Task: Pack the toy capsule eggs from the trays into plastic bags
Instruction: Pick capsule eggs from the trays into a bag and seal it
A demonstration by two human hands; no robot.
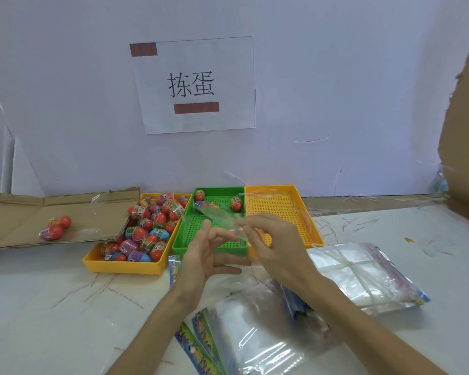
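Observation:
A clear plastic bag (217,216) hangs above the green tray (186,234), pinched at its near end by my right hand (276,244). My left hand (203,255) is just left of it with straight, spread fingers touching the bag's lower edge. The green tray holds a few capsule eggs (236,203) at its far end. The yellow tray (125,265) on the left is full of several red, blue and purple eggs (146,228). Another yellow tray (279,209) on the right has no eggs in it.
Two bagged eggs (56,227) lie on a flattened cardboard sheet (16,212) at the left. Stacks of clear bags (255,331) and a tied bundle of bags (360,274) lie at the near right. A cardboard wall (463,131) stands at the right.

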